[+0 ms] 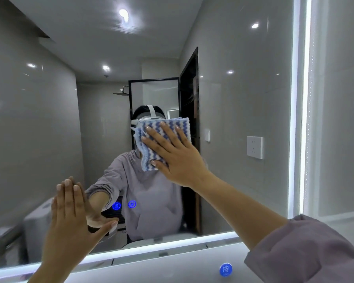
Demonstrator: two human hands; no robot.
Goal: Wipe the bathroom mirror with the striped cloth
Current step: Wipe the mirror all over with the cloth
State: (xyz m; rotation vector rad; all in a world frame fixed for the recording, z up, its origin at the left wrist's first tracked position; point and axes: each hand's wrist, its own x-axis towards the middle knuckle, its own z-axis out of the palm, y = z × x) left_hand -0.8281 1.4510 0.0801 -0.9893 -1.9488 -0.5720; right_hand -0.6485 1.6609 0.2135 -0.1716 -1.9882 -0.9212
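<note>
The bathroom mirror [243, 94] fills most of the view, with lit strips along its right and bottom edges. A blue-and-white striped cloth [151, 129] lies flat against the glass near the middle. My right hand [172, 154] presses on the cloth with fingers spread, covering its lower right part. My left hand [70, 217] rests flat on the glass at the lower left, fingers together and thumb out, holding nothing. The mirror reflects a person in a grey top and a head-worn camera.
Two blue lit touch buttons [124, 205] glow on the mirror near my left hand. A white ledge [172, 266] with a round blue sticker [225, 269] runs below the mirror. A grey tiled wall [341, 119] stands at the right.
</note>
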